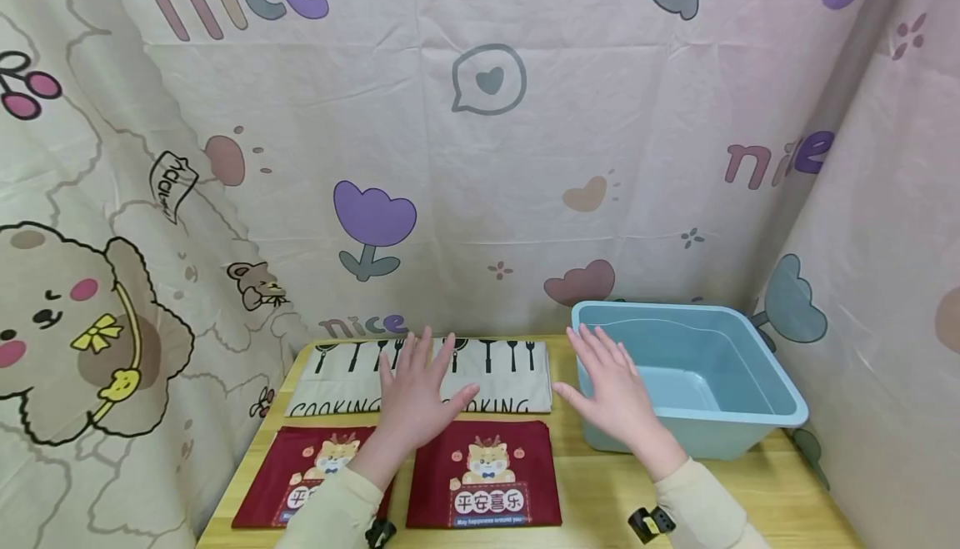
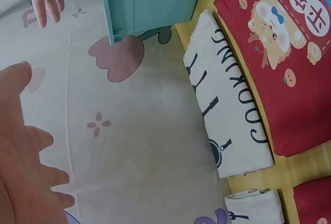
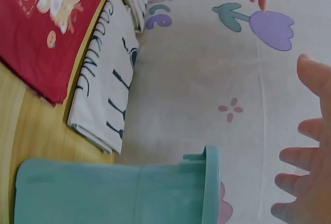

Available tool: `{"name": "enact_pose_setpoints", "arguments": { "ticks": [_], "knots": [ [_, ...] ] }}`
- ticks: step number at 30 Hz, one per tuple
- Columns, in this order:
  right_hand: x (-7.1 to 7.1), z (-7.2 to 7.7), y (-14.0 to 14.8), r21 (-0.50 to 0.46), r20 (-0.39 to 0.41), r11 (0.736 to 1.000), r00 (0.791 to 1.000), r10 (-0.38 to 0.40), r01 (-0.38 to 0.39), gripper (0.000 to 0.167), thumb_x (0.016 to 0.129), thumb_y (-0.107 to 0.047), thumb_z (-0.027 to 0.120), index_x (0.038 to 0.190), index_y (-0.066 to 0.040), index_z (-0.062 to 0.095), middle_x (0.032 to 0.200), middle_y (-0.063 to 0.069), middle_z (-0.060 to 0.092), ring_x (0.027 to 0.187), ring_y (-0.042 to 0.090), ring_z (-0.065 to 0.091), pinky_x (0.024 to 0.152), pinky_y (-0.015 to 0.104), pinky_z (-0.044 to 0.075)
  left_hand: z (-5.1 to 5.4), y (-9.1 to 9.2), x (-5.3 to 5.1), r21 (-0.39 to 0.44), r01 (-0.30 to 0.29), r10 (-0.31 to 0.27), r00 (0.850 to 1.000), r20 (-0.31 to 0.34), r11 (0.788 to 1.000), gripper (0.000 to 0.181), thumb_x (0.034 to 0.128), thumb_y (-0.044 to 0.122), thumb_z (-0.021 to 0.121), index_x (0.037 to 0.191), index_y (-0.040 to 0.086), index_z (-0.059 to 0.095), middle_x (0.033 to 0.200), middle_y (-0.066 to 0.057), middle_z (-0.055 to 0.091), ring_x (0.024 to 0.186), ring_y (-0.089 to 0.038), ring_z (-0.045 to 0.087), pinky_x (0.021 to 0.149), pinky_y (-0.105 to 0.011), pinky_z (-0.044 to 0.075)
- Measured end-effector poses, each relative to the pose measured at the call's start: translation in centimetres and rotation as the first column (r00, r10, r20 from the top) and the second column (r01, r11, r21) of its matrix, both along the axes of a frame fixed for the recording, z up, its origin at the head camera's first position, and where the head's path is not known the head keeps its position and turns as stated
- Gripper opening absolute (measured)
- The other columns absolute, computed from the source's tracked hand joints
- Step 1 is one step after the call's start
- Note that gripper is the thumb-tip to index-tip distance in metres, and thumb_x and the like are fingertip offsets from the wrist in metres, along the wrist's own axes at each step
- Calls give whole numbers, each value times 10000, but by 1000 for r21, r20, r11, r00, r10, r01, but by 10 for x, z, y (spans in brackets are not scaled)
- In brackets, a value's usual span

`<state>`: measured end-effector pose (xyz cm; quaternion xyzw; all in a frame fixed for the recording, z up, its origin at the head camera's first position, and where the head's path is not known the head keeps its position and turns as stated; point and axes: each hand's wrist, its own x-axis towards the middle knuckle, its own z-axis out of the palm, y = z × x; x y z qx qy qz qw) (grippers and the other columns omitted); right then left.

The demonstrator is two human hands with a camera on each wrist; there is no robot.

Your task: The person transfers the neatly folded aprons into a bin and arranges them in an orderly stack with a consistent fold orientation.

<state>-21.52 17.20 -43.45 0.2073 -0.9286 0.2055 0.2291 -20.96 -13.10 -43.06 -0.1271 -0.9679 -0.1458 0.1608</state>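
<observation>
Blue plastic tub (image 1: 675, 439): one, open-topped, with a rolled rim; stands upright on the wood-grain table (image 1: 600, 495) and serves here as the landmark.

Right hand (image 1: 615, 386): raised, fingers straight and spread, thumb out to the side; in the head view it overlaps the tub's left end, while the right wrist view shows it apart from the tub wall.

Left hand (image 1: 417, 403): raised, fingers and thumb spread wide; well to the left of the tub, above the cloths.

White folded cloths, two, printed with black utensils and the word COOKING. The right white cloth (image 1: 510, 378) lies flat just left of the tub, apart from it; the left white cloth (image 1: 330, 386) lies farther left of the tub, partly overlapped by the left hand in the head view.

Dark red folded cloths, two, each with an antlered cartoon dog. The right red cloth (image 1: 483, 474), with Chinese characters and "May happiness around you" in full view, lies left of the tub and nearer the person; the left red cloth (image 1: 262, 482) lies farther left of the tub, partly hidden by a pale sleeve (image 1: 333, 511).

Printed curtain (image 1: 480, 166): pale, hangs behind the tub.
</observation>
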Motion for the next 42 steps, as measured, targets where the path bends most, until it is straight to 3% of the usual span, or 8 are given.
{"name": "enact_pose_setpoints", "arguments": {
  "ticks": [5,13,20,24,30,36,40,42],
  "knots": [
    [5,0,-5,-107,19,994,1000,20,-18,776,869,-382,745,1497,-61,421,1511,147,431,1375,399,379,1050,624,342,-1,-2,3,72,-8,11,999,-38,997,859,880,636,597,1541,139,364,1565,-198,314,1441,-430,223,1100,-706,36],
    [15,-4,-12,-269,43,962,997,69,-55,710,868,-252,766,1469,-38,453,1436,185,506,1288,415,479,1032,599,382,-5,-9,7,227,-8,16,999,-35,974,827,885,524,671,1529,100,371,1532,-151,395,1403,-375,325,1129,-636,116],
    [20,-14,-19,-359,56,929,991,121,-93,693,843,-148,786,1452,-38,473,1372,165,568,1186,347,577,944,500,495,-12,-14,8,364,-58,32,996,78,929,830,883,527,681,1538,127,365,1522,-167,407,1379,-405,367,1089,-628,280],
    [24,-25,-25,-456,97,882,979,179,-116,654,847,-71,761,1435,-10,481,1351,170,583,1183,308,590,935,439,509,-19,-18,7,485,-94,17,987,161,870,805,892,519,680,1528,122,385,1484,-188,451,1335,-406,430,1044,-618,356],
    [31,-46,-35,-547,192,835,961,198,-63,610,862,-78,746,1413,7,497,1314,153,613,1141,304,616,910,422,528,-31,-25,7,649,-145,-32,967,253,747,756,902,460,699,1497,83,426,1391,-192,545,1255,-371,521,997,-523,452],
    [32,-68,-38,-689,258,725,933,252,-5,557,876,-38,724,1383,44,509,1260,216,626,1118,382,617,895,509,519,-44,-32,11,767,-207,-86,943,323,607,663,923,365,703,1469,73,467,1340,-206,576,1202,-363,553,927,-449,516],
    [33,-78,-38,-737,305,675,910,282,37,539,900,-30,692,1380,91,478,1255,267,605,1114,418,603,918,510,506,-53,-36,13,786,-240,-87,933,348,570,641,942,325,685,1458,19,461,1326,-224,582,1197,-374,555,970,-478,479],
    [34,-82,-38,-733,341,677,899,277,70,541,913,-45,682,1387,97,464,1263,279,593,1120,421,596,945,515,489,-58,-38,14,789,-252,-88,929,359,560,647,947,315,680,1459,-6,447,1327,-237,576,1206,-385,551,979,-492,471]
  ]
}}
